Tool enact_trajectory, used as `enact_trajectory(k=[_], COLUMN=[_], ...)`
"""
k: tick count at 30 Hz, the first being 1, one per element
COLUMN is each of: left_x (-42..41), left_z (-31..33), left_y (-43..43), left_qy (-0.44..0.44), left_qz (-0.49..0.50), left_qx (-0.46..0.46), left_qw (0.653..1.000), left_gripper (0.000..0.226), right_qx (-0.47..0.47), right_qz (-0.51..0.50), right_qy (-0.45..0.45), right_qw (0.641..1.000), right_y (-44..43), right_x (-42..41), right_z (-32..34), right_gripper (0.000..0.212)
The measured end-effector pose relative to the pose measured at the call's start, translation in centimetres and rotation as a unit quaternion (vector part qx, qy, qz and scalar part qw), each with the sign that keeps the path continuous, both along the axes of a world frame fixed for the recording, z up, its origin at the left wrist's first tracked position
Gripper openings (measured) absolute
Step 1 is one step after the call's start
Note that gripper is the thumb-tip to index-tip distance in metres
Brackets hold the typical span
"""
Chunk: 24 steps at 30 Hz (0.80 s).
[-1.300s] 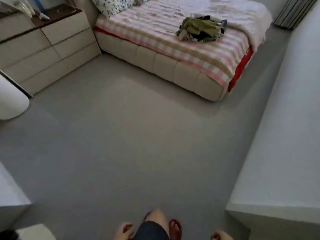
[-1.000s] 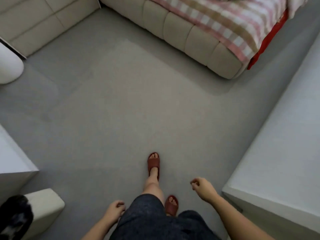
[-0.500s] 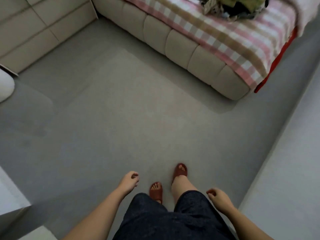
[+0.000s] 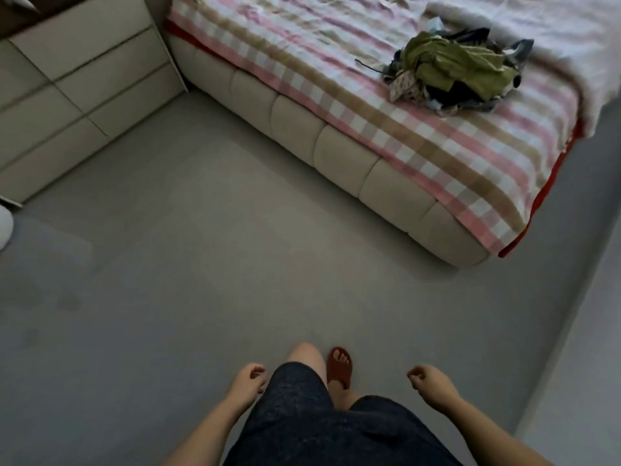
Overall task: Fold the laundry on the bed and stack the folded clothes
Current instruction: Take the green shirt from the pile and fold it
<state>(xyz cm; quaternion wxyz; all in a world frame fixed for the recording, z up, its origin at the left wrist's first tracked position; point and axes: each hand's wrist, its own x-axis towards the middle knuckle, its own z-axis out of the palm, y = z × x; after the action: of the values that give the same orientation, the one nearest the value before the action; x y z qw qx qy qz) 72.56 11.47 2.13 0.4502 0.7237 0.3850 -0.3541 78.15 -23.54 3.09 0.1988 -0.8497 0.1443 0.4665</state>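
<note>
A crumpled pile of laundry (image 4: 453, 68), olive green on top with dark and patterned pieces under it, lies on the bed (image 4: 336, 129), which has a pink, tan and white checked cover and a padded beige frame. The bed fills the upper right of the head view. My left hand (image 4: 247, 381) and my right hand (image 4: 431, 381) hang low at my sides near the bottom of the view, fingers loosely curled, holding nothing. Both are far from the pile, with open floor between.
A beige chest of drawers (image 4: 77, 95) stands at the upper left beside the bed. A white wall or cabinet face (image 4: 591, 331) runs along the right. Grey floor (image 4: 201, 264) lies between me and the bed. My foot wears a red slipper (image 4: 339, 366).
The view has tilted up and moved closer to the bed, so the whole laundry pile shows. My legs have stepped forward and both hands still swing empty at my sides.
</note>
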Motion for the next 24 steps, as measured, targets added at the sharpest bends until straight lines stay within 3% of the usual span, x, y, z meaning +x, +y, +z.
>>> enact_trajectory(k=[4, 12, 18, 24], left_x=[4.0, 18.1, 35.1, 49.6], left_z=[0.2, -1.1, -0.5, 0.2], left_y=[2.2, 10.4, 13.3, 9.8], left_qy=[0.041, 0.072, -0.02, -0.093], left_qz=[0.046, 0.0, -0.04, -0.105], left_qx=[0.009, 0.021, 0.018, -0.024], left_qw=[0.998, 0.997, 0.999, 0.99], left_gripper=[0.012, 0.007, 0.014, 0.025], right_qx=[0.038, 0.092, 0.067, -0.001], right_qz=[0.019, -0.007, -0.053, -0.13], right_qy=[-0.037, -0.069, -0.065, -0.004], right_qw=[0.998, 0.993, 0.994, 0.992], right_y=[4.9, 13.9, 15.5, 12.2], right_x=[8.8, 24.2, 32.2, 36.5], right_z=[0.6, 0.6, 0.3, -0.8], right_gripper=[0.024, 0.023, 0.021, 0.023])
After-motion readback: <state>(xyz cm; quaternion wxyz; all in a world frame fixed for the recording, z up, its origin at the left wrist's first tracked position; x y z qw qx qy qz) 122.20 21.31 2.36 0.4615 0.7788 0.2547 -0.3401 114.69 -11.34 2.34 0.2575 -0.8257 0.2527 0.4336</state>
